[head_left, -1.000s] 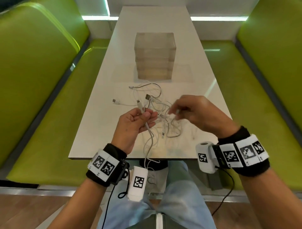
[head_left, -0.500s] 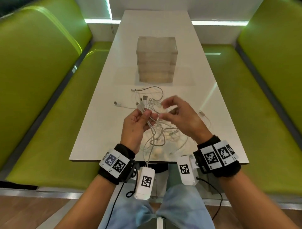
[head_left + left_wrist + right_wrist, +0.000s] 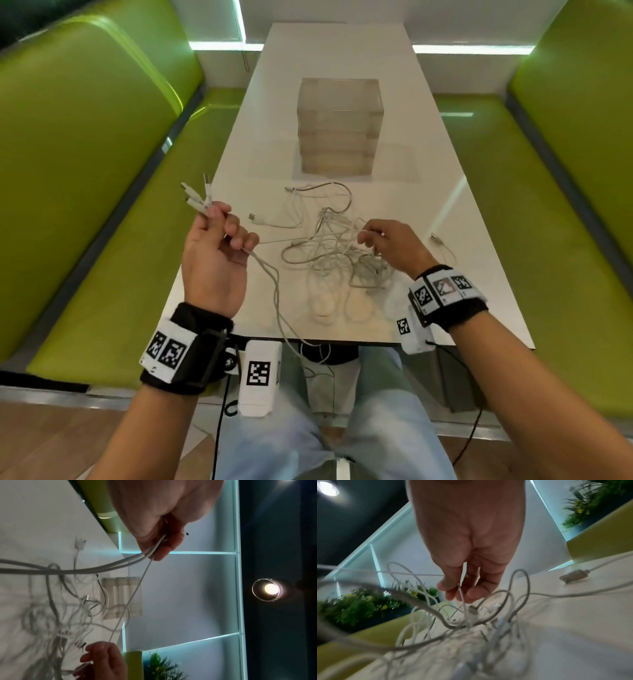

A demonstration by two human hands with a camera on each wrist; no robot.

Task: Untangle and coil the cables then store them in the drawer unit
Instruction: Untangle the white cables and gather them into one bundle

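Gripping a small bundle of white cable ends, left hand (image 3: 214, 255) raised off the left edge of the white table (image 3: 335, 78), fingers curled tight round several cords, connector plugs (image 3: 197, 197) fanning up and out past the knuckles. Trailing from that fist, two thicker cords (image 3: 72, 570) sagging down past the near table edge, plus one thin cord (image 3: 301, 240) drawn nearly straight across to the right hand (image 3: 394, 245). Pinching that thin cord between thumb and fingertips (image 3: 452, 592), right hand low over the right side of the tangle of cables (image 3: 337, 253), other fingers loosely bent. Lying in a loose knot on the table between both hands, most of the tangle, loops crossing one another, which cord belongs to which impossible to tell. Resting apart near the right edge, one loose plug (image 3: 436, 237). Standing beyond the tangle, mid-table, the clear drawer unit (image 3: 339, 133), all drawers pushed in. Flanking the table, green bench seats (image 3: 102, 240)
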